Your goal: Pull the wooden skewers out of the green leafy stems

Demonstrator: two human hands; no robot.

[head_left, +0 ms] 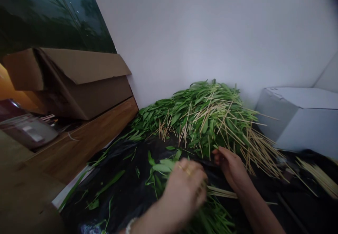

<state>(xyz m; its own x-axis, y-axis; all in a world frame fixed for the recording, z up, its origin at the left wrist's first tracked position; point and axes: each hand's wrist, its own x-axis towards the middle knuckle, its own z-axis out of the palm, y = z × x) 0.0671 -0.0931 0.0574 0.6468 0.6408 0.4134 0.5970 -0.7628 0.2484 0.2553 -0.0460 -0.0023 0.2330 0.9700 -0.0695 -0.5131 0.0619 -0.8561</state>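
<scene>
My left hand point(185, 184) is curled and blurred by motion, above a loose heap of green stems point(211, 216) on black plastic sheeting; whatever is inside its fingers is hidden. Leaves point(163, 166) stick out just beyond it. Between my hands lie a few thin pale wooden sticks point(221, 192). My right hand point(231, 163) is pinched, with a small green piece of stem point(216, 146) at its fingertips. It is by the front edge of a large pile of leafy greens point(200, 103), with many wooden sticks point(258, 146) among and beside the leaves.
Black plastic sheeting point(124, 188) covers the floor, with loose leaves scattered on it. An open cardboard box point(97, 93) and a clear plastic tub point(29, 131) stand at left. On the right are a white box point(303, 121) and more sticks point(320, 177). A white wall point(200, 33) rises behind.
</scene>
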